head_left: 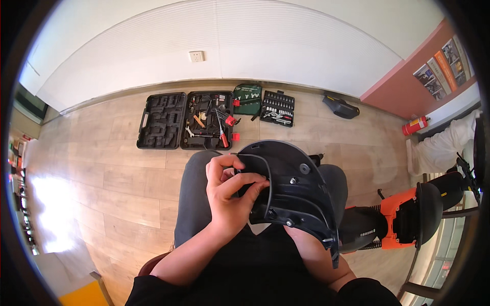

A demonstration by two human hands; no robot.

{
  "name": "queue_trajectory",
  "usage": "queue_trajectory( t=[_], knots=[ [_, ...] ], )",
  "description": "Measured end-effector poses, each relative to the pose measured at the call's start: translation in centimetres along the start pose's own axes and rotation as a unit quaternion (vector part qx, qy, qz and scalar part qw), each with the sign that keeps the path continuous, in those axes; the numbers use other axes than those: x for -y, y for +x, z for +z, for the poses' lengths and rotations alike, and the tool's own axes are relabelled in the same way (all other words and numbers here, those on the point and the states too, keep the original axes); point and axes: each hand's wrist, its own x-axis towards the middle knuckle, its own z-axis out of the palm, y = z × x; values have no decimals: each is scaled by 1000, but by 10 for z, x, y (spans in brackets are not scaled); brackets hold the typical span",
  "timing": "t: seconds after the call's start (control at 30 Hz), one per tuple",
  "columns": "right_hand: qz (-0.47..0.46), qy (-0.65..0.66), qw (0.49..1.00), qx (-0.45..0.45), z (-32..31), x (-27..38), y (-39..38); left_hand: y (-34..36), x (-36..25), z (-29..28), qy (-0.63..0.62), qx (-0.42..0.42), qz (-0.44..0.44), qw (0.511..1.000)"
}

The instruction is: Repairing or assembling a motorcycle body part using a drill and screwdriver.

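Observation:
Above my lap is a curved black plastic shell (301,199), hollow side toward me, with several metal bolts and a round dark fitting on it. My left hand (229,186) is at its left opening, thumb and forefinger pinched together by the thin rim; whatever lies between the fingertips is too small to make out. The other fingers curl near the upper edge. From the lower right my right forearm reaches beneath the shell, which hides that hand and its fingers.
Ahead on the wood floor lie an open black tool case (206,122), a green wrench pouch (247,99), a socket set (277,108) and a black part (340,106). To my right stands an orange-and-black scooter (398,217); a fire extinguisher (415,125) sits beyond it.

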Motion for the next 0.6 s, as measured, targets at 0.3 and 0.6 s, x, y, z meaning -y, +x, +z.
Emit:
queue_trajectory(
  t=[0.3, 0.6],
  knots=[
    [67, -129, 989, -39, 7, -4, -29, -18, -14, -34, 98, 89, 96, 987],
    [83, -89, 991, -55, 26, -7, -48, -33, -30, -40, 102, 176, 179, 963]
  ],
)
